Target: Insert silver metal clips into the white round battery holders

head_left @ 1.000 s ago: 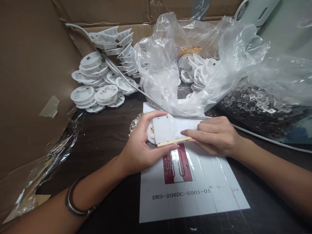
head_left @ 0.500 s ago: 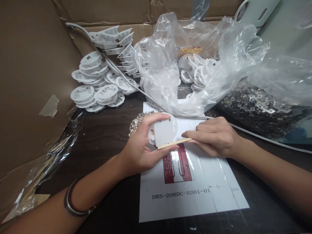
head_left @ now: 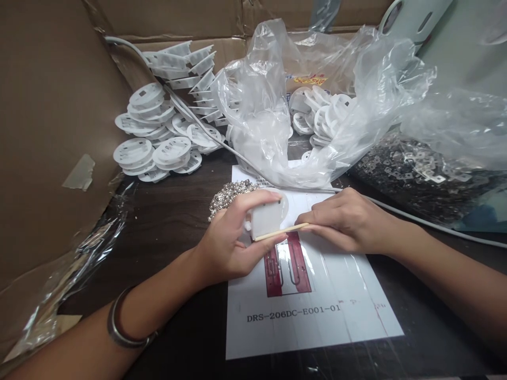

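Note:
Between thumb and fingers, my left hand (head_left: 232, 237) grips a white plastic part (head_left: 266, 219) with a round flange, its square block facing me. A thin pale wooden stick (head_left: 281, 232) lies along the lower edge of the block. The stick's other end is pinched in the fingers of my right hand (head_left: 344, 221). Just behind my left hand sits a heap of small shiny metal pieces (head_left: 229, 195). Under both hands lies a white printed sheet (head_left: 317, 322) with a dark red picture and lettering.
Several round white plastic parts (head_left: 134, 153) are stacked at the back left. A clear plastic bag (head_left: 261, 126) with more of them stands at the back middle. Flat metal pieces (head_left: 412, 163) fill a bag on the right. A grey cable (head_left: 202, 124) crosses the table behind my hands.
The white part has tilted and shifted slightly in my left hand. My right hand and the stick have moved a little to the left.

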A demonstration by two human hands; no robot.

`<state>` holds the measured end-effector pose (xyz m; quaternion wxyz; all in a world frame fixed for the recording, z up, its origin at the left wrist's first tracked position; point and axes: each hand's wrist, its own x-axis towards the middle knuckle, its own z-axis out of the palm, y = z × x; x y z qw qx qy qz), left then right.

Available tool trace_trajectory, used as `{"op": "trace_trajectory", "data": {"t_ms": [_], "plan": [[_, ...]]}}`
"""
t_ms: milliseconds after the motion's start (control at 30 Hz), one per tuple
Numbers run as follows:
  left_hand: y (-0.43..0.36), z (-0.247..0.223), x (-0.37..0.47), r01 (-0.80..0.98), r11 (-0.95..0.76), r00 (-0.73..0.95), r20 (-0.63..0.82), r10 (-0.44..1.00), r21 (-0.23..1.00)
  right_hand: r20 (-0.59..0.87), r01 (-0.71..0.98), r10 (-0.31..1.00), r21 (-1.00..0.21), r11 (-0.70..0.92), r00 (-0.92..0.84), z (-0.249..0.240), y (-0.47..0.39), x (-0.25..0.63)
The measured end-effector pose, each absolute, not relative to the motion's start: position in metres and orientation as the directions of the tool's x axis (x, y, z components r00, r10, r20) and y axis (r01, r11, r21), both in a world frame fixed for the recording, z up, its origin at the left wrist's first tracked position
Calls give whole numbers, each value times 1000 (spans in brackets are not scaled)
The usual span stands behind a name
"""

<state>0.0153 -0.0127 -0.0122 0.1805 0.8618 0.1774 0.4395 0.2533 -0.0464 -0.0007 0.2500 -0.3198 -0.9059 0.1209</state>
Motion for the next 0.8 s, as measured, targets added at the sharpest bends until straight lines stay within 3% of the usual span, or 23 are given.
{"op": "trace_trajectory", "data": {"t_ms": [167,400,567,800], "plan": [[-13,-15,15,168,-876,545,698,465,452,242,530,691,-488,694,-682,6,-47,252],[-15,-15,15,176,-837,560,646,518,518,126,573,733,-541,616,-669,9,-49,251],[-15,-12,16,297,-667,470,504,725,683,250,504,760,-620,601,-599,1,-47,252],[-15,-10,17,255,-701,472,547,691,666,298,403,751,-697,593,-590,-3,-46,253]]}}
